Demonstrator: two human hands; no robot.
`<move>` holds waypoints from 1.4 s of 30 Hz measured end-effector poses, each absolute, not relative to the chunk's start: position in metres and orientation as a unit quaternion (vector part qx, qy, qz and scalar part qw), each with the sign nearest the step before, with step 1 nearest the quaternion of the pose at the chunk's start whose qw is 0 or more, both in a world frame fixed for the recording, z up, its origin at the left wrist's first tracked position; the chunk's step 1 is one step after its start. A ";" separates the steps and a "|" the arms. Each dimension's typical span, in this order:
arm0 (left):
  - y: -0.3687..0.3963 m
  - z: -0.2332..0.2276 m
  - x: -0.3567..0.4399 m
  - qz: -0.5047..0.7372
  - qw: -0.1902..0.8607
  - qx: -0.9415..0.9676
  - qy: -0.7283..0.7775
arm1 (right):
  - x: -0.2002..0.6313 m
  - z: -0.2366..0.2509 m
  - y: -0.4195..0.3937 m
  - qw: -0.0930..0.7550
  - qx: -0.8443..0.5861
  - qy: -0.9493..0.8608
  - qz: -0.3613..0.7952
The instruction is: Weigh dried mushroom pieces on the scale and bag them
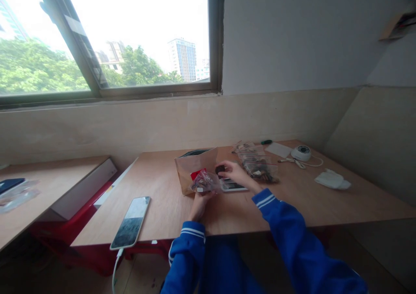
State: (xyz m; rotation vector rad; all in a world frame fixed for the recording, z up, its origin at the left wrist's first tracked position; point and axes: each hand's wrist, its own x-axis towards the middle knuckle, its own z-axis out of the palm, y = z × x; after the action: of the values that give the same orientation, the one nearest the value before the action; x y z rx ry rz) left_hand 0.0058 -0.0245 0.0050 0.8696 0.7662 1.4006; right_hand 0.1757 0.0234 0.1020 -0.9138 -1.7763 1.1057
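1. The phone lay on the table, at its near left corner.
2. The paper bag stood behind the plastic bag in the left hand.
3. The right hand was right of the plastic bag.
4. Zip bags lay behind and right of that hand.
5. Farther right sat the dome camera, right of the sheet.

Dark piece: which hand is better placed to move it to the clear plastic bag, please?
Probably the right hand: it holds the dark piece near the clear plastic bag, while the left hand supports that bag from below.
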 end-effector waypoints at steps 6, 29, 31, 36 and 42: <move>-0.024 0.003 0.004 0.600 0.625 0.359 0.348 | 0.150 0.174 0.027 0.527 -0.291 -0.718 0.350; -0.024 0.002 0.004 0.612 0.617 0.362 0.337 | 0.123 0.171 0.011 0.450 -0.289 -0.843 0.055; -0.023 0.001 0.004 0.611 0.616 0.361 0.342 | 0.134 0.162 0.006 0.486 -0.316 -0.806 0.116; -0.021 -0.002 0.004 0.607 0.609 0.378 0.343 | 0.158 0.120 0.007 0.319 -0.383 -0.822 0.274; -0.026 0.007 0.007 0.642 0.571 0.374 0.349 | 0.159 0.081 0.013 0.261 -0.383 -0.825 0.325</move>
State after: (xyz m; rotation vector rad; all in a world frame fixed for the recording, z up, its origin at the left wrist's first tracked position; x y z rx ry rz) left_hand 0.0065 -0.0255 0.0072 0.8772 0.8199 1.5072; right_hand 0.1588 0.0129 0.0811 -1.0363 -2.2330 0.8805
